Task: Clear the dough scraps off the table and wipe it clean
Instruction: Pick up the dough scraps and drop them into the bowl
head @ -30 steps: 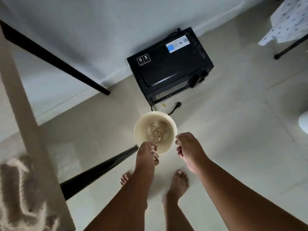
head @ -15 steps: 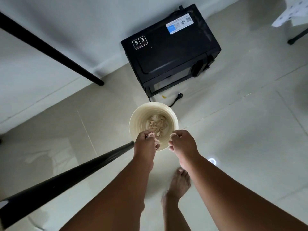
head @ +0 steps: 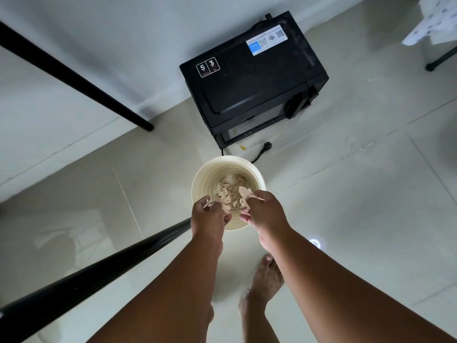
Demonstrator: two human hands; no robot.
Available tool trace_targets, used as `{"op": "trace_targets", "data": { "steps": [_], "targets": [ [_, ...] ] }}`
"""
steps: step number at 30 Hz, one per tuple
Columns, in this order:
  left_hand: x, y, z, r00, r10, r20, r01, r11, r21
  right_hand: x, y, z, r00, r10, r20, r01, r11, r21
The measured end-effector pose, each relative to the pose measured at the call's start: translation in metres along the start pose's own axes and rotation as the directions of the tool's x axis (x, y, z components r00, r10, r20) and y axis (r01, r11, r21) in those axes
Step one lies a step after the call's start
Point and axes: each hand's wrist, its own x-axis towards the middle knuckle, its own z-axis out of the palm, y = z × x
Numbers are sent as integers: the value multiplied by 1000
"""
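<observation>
Both hands sit over the near rim of a cream bin, each with dough on the fingers. Left hand: fingers curled, small pale dough bits pinched or stuck at the fingertips; cannot tell which. Right hand: fingers curled round a larger ragged dough scrap, held just above the bin opening.

Dough appearance: off-white to light tan, torn and flaky, irregular edges, no smooth surfaces. Pieces are thin and crumpled.

Bin: round, ribbed inner wall, standing upright on the tiled floor. Contents: a loose heap of dough scraps covering the bottom, same colour and texture as the pieces in the hands. Fill level is low; most of the inner wall is bare.

Surroundings: black microwave on the floor just beyond the bin, against the wall, its plug lying on the tiles between the two. Black table leg runs diagonally at lower left, its foot near the left hand. One bare foot is visible below the right forearm.
</observation>
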Motion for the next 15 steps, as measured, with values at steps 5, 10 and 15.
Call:
{"op": "trace_targets", "data": {
  "steps": [5,10,15],
  "targets": [
    [-4,0,-1,1000,-11,-4,11,999,-46,-3,-3,1,999,-3,36,1,999,33],
    [-8,3,-2,1000,9,-9,-9,999,-32,-7,-7,2,999,1,45,0,1000,-10],
    [-13,7,-2,1000,1,-28,-2,999,-37,-15,-13,-1,998,-10,63,11,1000,-14]
  ]
}}
